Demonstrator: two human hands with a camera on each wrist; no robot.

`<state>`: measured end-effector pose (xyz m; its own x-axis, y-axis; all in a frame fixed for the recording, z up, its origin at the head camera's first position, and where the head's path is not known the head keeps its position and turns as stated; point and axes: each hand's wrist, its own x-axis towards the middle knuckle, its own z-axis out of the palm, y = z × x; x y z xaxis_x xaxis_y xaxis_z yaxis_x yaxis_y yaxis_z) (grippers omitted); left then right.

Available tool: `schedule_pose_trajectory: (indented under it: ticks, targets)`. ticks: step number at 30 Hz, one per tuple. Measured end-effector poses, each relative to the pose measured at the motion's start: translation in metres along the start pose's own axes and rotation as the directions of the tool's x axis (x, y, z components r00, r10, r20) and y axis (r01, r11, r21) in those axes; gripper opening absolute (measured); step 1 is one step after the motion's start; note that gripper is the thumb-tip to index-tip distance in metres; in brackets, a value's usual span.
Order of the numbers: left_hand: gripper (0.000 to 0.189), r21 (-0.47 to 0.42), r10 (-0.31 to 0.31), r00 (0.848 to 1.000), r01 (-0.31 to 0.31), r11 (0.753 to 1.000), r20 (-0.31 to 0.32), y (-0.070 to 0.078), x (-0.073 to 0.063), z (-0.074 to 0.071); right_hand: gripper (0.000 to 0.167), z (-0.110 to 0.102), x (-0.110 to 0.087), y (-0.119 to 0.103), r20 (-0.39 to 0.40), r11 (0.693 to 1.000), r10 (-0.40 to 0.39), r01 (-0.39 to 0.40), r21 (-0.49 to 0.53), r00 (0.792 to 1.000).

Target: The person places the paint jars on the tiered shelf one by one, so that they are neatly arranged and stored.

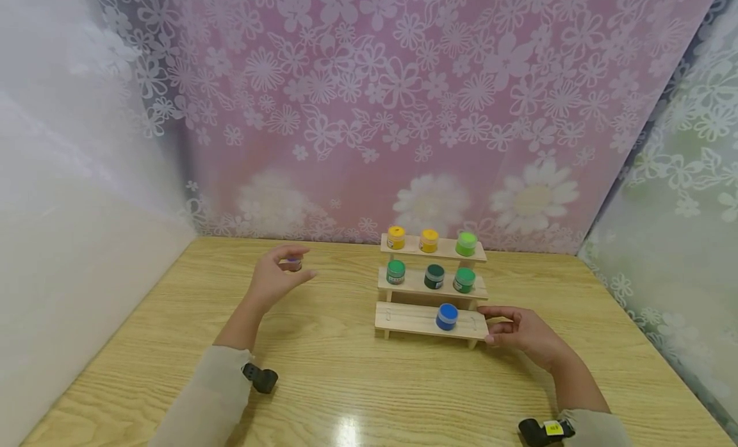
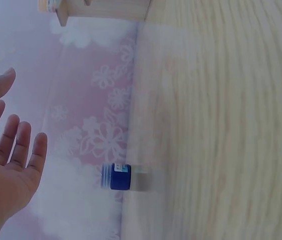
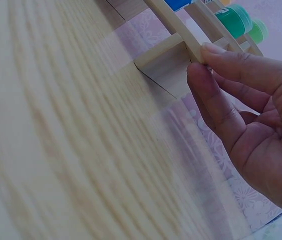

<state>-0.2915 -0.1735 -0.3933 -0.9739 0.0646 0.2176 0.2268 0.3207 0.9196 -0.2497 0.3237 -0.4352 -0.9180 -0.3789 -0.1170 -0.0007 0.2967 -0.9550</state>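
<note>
My left hand reaches over the left of the table with fingers spread and nothing in its grasp. A small dark blue paint jar stands on the table beyond it, apart from the fingers in the left wrist view and partly hidden behind them in the head view. My right hand pinches the right end of the lowest step of a three-tier wooden rack between thumb and fingers. On that step sits a blue paint jar, right of the middle.
The rack's middle step bears a green jar, a dark green jar and another green jar. Up top are two yellow jars and a light green jar. A pink flowered curtain hangs behind the wood-grain table.
</note>
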Motion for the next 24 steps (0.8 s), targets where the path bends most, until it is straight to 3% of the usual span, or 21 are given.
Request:
schedule_pose_trajectory:
  ticks: [10,24]
  targets:
    - [0.050,0.019,-0.021,0.999,0.021,1.000,-0.034,-0.018,0.013,-0.008,0.071,0.000,0.000,0.000,-0.010,1.000,0.011,-0.011,-0.001,1.000]
    - [0.050,-0.019,-0.113,0.992,0.113,0.993,-0.049,-0.037,0.029,-0.017,0.067,0.000,0.000,0.000,-0.001,1.000,-0.002,0.002,-0.001,1.000]
